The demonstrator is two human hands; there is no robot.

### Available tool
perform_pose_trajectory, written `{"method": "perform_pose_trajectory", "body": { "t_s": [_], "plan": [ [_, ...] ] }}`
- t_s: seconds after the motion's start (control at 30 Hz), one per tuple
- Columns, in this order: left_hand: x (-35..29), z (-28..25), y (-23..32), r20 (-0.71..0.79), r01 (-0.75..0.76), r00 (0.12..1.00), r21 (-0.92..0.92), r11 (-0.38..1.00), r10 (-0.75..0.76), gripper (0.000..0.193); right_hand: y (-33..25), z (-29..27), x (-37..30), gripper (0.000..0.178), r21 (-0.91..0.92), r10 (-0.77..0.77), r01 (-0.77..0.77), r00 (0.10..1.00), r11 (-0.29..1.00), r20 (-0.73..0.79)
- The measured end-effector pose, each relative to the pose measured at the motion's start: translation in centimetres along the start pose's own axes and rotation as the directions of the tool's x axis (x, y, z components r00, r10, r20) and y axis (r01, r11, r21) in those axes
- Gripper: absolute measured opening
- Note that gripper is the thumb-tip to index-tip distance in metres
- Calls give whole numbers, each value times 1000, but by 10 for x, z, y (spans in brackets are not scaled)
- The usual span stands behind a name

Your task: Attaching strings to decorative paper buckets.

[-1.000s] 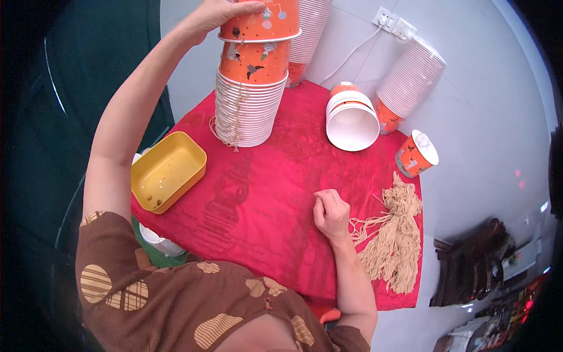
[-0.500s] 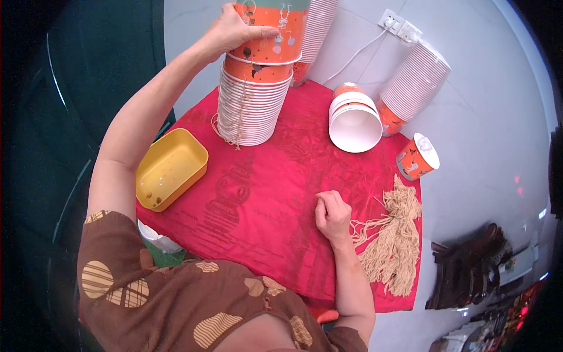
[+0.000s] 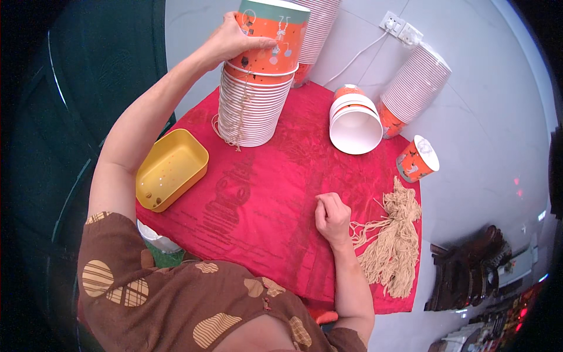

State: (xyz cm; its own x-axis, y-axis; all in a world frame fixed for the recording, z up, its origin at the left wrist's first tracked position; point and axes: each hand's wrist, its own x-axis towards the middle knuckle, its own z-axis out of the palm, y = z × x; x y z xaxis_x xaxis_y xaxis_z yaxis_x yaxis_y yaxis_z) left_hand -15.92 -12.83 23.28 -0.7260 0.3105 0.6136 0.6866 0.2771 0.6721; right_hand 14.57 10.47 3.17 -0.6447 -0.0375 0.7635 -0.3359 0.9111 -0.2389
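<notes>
My left hand point(image 3: 231, 41) is wrapped round an orange paper cup point(image 3: 272, 50) with a green band, turned rim down. That cup sits over the top of a tall stack of upside-down paper cups point(image 3: 249, 114), whose white rims show one above another. A thin tan string point(image 3: 241, 120) hangs down the side of this stack. My right hand point(image 3: 333, 217) rests on the red tablecloth point(image 3: 281, 199), fingers curled into a fist with nothing seen in it. Beside its wrist lies a loose bundle of tan strings point(image 3: 396, 246).
A yellow plastic tub point(image 3: 176, 167) stands at the left edge, by my left arm. Several nested cups point(image 3: 355, 129) lie on their side at the back. Further stacks point(image 3: 416, 82) lean at the wall near a socket point(image 3: 400, 28). A single cup point(image 3: 417, 159) sits at the right.
My left hand has brought the orange cup down further over the stack, so less orange shows beneath its rim. My right hand has stayed in place.
</notes>
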Motion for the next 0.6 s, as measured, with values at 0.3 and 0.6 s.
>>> {"method": "perform_pose_trajectory", "body": {
  "t_s": [0.3, 0.6],
  "plan": [
    [-2, 1, -7, 17, 30, 999, 13, 999, -30, 119, 2, 1, 0, 12, -7, -6, 6, 1000, 1000, 8],
    [-8, 2, -3, 34, 69, 997, 11, 998, -69, 122, 0, 1, 0, 13, 0, 12, -12, 1000, 1000, 6]
  ]
}}
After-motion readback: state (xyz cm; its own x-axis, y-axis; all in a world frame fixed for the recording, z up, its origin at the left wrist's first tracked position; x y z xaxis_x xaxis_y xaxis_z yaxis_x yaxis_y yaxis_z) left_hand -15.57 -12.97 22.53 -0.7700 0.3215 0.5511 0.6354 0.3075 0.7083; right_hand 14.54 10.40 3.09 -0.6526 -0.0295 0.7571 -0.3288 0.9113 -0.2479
